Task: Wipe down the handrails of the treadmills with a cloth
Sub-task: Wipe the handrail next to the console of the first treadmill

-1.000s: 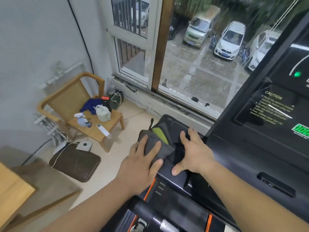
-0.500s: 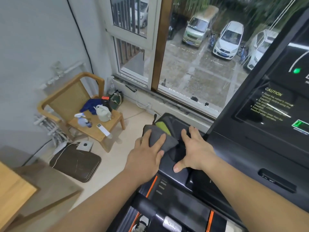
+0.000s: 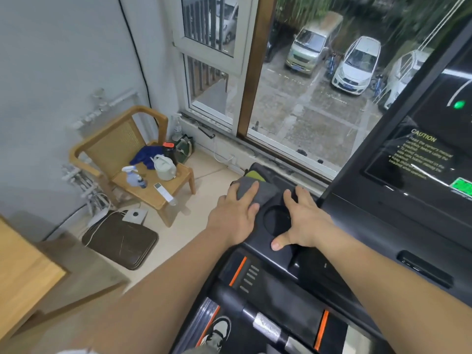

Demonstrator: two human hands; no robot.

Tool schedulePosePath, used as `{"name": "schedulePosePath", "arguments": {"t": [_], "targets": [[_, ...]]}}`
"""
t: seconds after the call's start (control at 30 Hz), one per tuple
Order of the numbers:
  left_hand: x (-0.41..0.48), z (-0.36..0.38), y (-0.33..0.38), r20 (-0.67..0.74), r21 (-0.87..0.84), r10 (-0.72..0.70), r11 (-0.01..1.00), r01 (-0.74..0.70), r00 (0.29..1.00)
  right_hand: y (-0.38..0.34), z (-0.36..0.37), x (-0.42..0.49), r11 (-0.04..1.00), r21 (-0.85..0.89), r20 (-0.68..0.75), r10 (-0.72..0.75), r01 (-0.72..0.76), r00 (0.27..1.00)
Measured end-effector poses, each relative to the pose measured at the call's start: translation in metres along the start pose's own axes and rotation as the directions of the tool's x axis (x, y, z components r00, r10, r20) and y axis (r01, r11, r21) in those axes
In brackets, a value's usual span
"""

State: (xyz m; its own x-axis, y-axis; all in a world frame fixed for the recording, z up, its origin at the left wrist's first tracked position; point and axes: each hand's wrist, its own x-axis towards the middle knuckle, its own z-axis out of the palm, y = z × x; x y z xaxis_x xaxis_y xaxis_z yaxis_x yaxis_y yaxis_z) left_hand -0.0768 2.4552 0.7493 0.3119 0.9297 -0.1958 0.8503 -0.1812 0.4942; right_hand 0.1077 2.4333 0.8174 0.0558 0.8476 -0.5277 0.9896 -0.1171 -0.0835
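Note:
A grey cloth (image 3: 265,194) with a yellow-green side lies on the black treadmill's left console arm (image 3: 263,241), near its far end. My left hand (image 3: 236,217) presses flat on the cloth with spread fingers. My right hand (image 3: 302,221) rests flat on the same arm, just right of a round cup recess (image 3: 275,222), thumb pointing toward me. The treadmill's black handrail bar with metal sensor patches (image 3: 265,325) crosses the bottom of the view.
The console screen (image 3: 419,159) rises at the right. A wooden chair (image 3: 143,175) with a spray bottle, a kettle and a blue cloth stands on the floor at the left. A dark mat (image 3: 120,242) lies below it. A window is ahead.
My left hand has slid the cloth forward along the console arm, away from me. My right hand shifted forward a little too, uncovering the cup recess.

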Motion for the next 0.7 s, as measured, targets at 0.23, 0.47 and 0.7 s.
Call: {"name": "schedulePosePath", "arguments": {"t": [0.23,0.47,0.7], "targets": [[-0.148,0.018,-0.053,-0.104,0.170,0.127,0.979,-0.109,0.986,-0.017,0.023,-0.034,0.976,-0.145,-0.179,-0.185,0.160,0.966],[-0.102,0.008,-0.045,-0.024,0.010,-0.109,0.994,0.110,0.994,-0.062,0.028,-0.032,0.982,-0.061,-0.043,-0.181,0.178,0.983],[-0.140,0.021,-0.039,-0.157,0.154,-0.088,0.982,0.112,0.984,-0.064,0.022,-0.032,0.983,-0.100,-0.065,-0.160,0.153,0.985]]}}
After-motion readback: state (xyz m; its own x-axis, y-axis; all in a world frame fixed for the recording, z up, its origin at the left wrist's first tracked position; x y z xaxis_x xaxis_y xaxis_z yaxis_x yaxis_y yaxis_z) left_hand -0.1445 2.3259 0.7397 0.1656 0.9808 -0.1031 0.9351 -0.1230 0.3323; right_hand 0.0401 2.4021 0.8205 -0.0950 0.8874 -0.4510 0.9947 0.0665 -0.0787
